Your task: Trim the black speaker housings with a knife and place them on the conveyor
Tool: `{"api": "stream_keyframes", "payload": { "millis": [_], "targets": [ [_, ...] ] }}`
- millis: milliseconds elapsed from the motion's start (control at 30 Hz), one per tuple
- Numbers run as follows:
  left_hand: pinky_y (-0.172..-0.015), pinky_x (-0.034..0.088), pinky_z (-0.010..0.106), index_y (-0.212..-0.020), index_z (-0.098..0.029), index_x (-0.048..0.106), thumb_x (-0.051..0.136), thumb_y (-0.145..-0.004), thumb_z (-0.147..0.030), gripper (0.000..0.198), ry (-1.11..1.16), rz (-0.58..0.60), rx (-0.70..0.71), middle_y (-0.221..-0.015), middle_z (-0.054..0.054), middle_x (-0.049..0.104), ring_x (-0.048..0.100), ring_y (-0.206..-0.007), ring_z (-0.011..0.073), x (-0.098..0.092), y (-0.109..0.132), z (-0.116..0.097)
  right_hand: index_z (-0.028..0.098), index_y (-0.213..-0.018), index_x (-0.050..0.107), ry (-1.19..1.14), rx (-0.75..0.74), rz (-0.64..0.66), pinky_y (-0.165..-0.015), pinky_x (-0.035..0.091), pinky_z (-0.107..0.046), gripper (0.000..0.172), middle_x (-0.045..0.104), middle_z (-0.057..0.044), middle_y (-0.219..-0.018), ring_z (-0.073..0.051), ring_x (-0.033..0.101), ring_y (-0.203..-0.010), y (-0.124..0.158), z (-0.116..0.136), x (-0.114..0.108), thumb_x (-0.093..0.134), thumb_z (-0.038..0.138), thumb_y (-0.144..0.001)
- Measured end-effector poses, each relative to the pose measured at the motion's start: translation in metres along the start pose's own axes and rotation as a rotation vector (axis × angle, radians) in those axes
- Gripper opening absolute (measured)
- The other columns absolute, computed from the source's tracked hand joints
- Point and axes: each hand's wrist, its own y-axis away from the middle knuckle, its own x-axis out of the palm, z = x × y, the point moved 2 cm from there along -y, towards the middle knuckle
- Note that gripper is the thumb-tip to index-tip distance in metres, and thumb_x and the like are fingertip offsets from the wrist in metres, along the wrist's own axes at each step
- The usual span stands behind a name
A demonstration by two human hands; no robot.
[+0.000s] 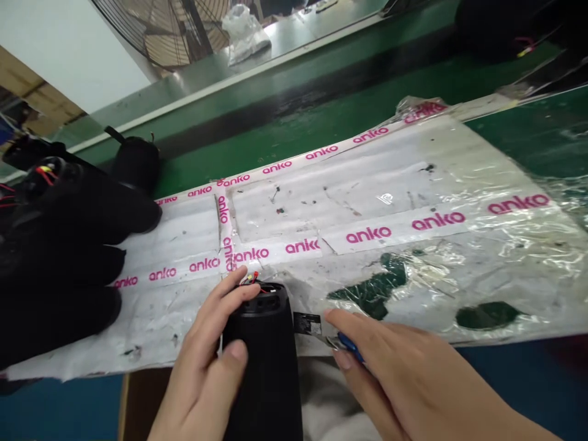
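Observation:
My left hand (206,367) is wrapped round a black cylindrical speaker body (266,361) held upright at the near edge of the work surface. Red and yellow wires (252,278) stick out of its open top. My right hand (404,380) is closed on a small blue-handled tool (346,343), and its metal tip reaches a small black label tab (307,323) on the cylinder's right side.
The bench is covered by a white taped sheet (367,202) printed with pink "anko" tape under crinkled clear plastic. Several black cylinders with wires (68,245) lie stacked at the left. A green conveyor (349,104) runs behind, with a fan (174,30) beyond it.

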Motion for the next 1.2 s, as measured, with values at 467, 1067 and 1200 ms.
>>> {"api": "stream_keyframes", "payload": {
  "millis": [467,1067,1200],
  "targets": [
    [-0.121,0.048,0.053,-0.133,-0.047,0.067,0.094,-0.085,-0.046,0.055,0.605,0.530,0.084,-0.167,0.001,0.049,0.055,-0.149,0.0372,0.034,-0.043,0.018,0.017,-0.133,0.055,0.309,-0.137,0.063,-0.063,0.053,-0.035,0.038,0.076,-0.003,-0.094,-0.020,0.071,-0.072,0.014,-0.009,-0.029,0.043,0.006,-0.099],
    [-0.124,0.046,0.054,-0.137,-0.051,0.065,0.091,-0.090,-0.042,0.054,0.472,0.544,0.116,-0.166,0.000,0.046,0.059,-0.144,0.0350,0.041,-0.042,0.007,0.022,-0.126,0.053,0.436,-0.116,0.159,-0.060,0.046,-0.037,0.027,0.067,0.002,-0.083,-0.020,0.065,-0.066,0.009,-0.008,-0.039,0.048,0.013,-0.101],
    [-0.117,0.054,0.049,-0.136,-0.048,0.065,0.091,-0.090,-0.041,0.053,0.449,0.538,0.140,-0.157,0.001,0.052,0.062,-0.138,0.0335,0.041,-0.044,0.003,0.024,-0.126,0.052,0.469,-0.077,0.167,-0.055,0.043,-0.036,0.038,0.063,0.002,-0.080,-0.019,0.061,-0.059,0.007,-0.006,-0.036,0.056,0.012,-0.090]
  ]
}}
